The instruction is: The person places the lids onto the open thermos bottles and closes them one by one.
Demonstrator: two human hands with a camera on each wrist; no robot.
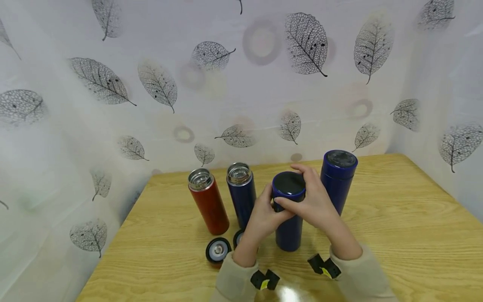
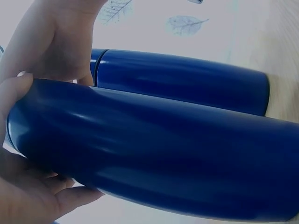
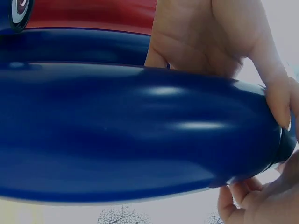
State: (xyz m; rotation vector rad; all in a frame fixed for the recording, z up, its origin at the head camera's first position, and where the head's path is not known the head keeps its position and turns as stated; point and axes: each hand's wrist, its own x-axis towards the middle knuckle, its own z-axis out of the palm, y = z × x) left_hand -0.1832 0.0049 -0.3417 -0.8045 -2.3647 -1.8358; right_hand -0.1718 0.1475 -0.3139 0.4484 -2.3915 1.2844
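Observation:
A blue thermos with a black-topped lid stands upright on the wooden table. My left hand grips its upper body from the left; its thumb crosses the front. From the right, my right hand holds the lid, thumb in front and fingers round the back. The thermos fills much of the left wrist view. In the right wrist view, the left thumb presses near the seam under the lid. The far fingers are partly hidden.
Behind my right hand stands another capped blue thermos. To the left are an open red thermos and an open navy thermos. One loose lid lies before them; another lid is half hidden by my left wrist. A leaf-patterned curtain surrounds the table.

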